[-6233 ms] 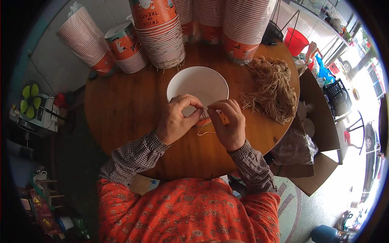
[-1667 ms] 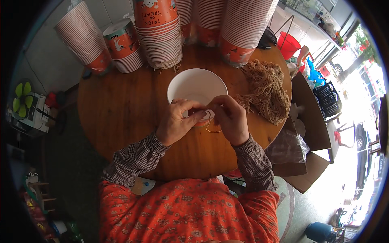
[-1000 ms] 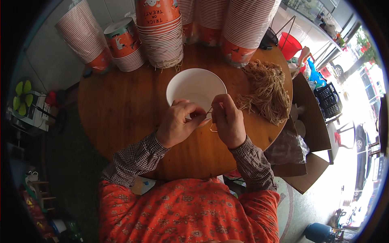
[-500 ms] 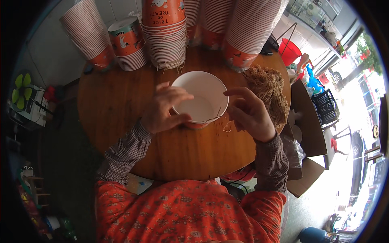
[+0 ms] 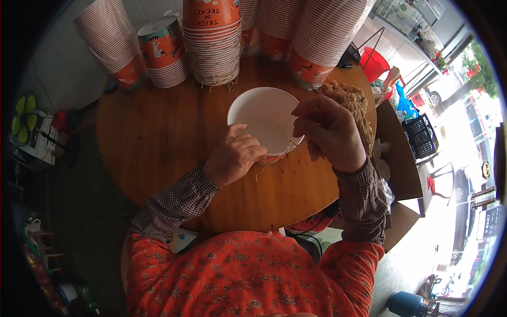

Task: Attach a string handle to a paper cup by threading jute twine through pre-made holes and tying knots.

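A round paper bucket [image 5: 260, 113], white inside with an orange outer wall, stands on the wooden table with its mouth up. My left hand [image 5: 236, 156] is closed against its near left rim, fingers curled over the edge. At the right rim, my right hand [image 5: 332, 129] pinches a thin strand of twine [image 5: 288, 147] that runs along the bucket's near right edge. One loose end dangles below the near rim. Beyond my right hand lies a heap of tan twine [image 5: 346, 96], partly hidden by that hand.
Tall stacks of orange and white paper buckets [image 5: 214, 55] line the table's far side, several wrapped in clear plastic [image 5: 330, 39]. An open cardboard box [image 5: 396, 153] stands by the table's right edge. Behind it are a red pail [image 5: 374, 64] and a black crate [image 5: 421, 136].
My left hand has come down and right onto the near rim, its fingers closing. My right hand has risen slightly, drawing the twine taut. The bucket has shifted slightly right.
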Available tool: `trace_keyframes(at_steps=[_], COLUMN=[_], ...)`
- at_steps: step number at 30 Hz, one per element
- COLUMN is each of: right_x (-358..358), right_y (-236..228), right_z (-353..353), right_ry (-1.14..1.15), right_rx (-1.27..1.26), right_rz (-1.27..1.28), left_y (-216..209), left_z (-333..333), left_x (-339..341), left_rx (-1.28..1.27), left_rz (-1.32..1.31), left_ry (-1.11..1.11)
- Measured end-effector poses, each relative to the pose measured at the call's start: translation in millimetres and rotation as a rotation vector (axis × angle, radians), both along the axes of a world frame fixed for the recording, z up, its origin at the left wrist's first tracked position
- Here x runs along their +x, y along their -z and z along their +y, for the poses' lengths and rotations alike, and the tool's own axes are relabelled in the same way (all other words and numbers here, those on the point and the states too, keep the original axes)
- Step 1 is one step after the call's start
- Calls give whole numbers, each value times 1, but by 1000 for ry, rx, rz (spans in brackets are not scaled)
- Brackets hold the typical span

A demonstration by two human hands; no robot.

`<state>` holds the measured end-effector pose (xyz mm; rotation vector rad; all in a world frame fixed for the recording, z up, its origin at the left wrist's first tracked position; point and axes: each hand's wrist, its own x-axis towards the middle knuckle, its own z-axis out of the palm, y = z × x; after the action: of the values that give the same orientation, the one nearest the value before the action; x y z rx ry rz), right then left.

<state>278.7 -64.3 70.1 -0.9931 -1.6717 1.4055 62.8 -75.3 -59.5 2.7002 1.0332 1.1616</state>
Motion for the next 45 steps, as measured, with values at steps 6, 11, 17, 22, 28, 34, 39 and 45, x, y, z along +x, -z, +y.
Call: trace_keyframes(at_steps=[6, 11, 17, 22, 28, 34, 39, 45], right_x=[8, 23, 49, 54, 37, 46, 39, 15], right_y=[6, 6, 58, 115, 161, 91, 73, 64], right_z=[-9, -30, -53, -52, -43, -39, -10, 23], right_ry=[6, 27, 181, 189, 106, -64, -66, -196], right_rx=[-23, 1, -25, 21, 337, -112, -145, -192], right_rz=[1, -119, -226, -497, -543, -1, 129, -73], left_y=[-10, -12, -7, -7, -8, -8, -7, -3], left_z=[1, 4, 6, 6, 4, 4, 5, 5], left_x=[5, 7, 11, 14, 23, 21, 24, 26], left_rx=[-24, -24, 90, 65, 105, 29, 45, 92], left_rz=[41, 65, 96, 60, 120, 157, 166, 132], left_ry=[-55, -131, -200, -199, -212, -222, -203, -178])
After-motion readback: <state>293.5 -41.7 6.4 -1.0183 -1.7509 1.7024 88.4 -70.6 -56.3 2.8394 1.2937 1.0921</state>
